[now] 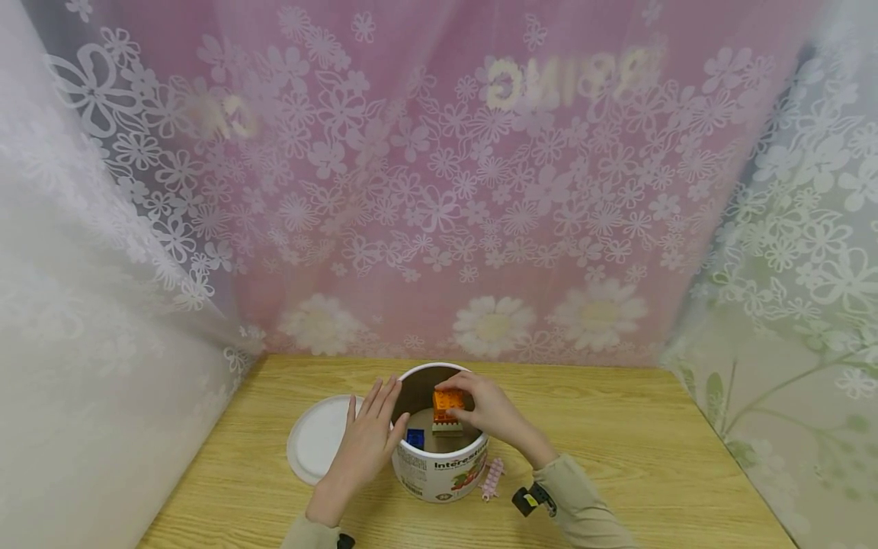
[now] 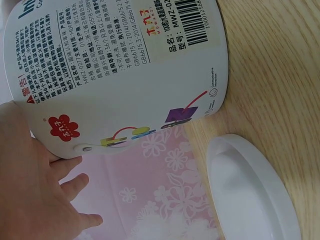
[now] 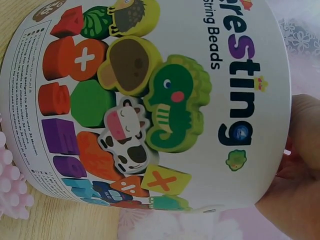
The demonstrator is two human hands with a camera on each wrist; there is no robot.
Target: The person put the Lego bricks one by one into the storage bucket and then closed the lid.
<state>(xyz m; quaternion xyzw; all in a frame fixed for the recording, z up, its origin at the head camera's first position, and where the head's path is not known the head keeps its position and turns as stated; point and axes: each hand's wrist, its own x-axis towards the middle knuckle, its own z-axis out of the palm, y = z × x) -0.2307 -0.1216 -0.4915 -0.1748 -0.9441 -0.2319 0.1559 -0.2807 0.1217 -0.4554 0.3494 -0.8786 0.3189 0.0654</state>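
Note:
A white cylindrical bucket point(image 1: 411, 474) with printed bead pictures stands upright on the table. My left hand point(image 1: 370, 444) rests against its left rim, fingers straight; in the left wrist view the hand point(image 2: 35, 185) touches the bucket's side. Inside the opening, my right hand point(image 1: 490, 410) pinches an orange translucent toy block point(image 1: 449, 399) between thumb and fingers. Directly beneath the orange block shows a beige block point(image 1: 447, 430); whether they are joined I cannot tell. On the left of the bucket's interior lies a dark blue block point(image 1: 415, 438). The bucket wall hides the right fingertips in the right wrist view.
A white round lid point(image 1: 317, 438) lies on the wooden table point(image 1: 590, 427) left of the bucket. Close to the bucket's right base is a pink knobbly toy piece point(image 1: 492, 479). Flower-patterned curtains point(image 1: 439, 191) enclose the back and both sides.

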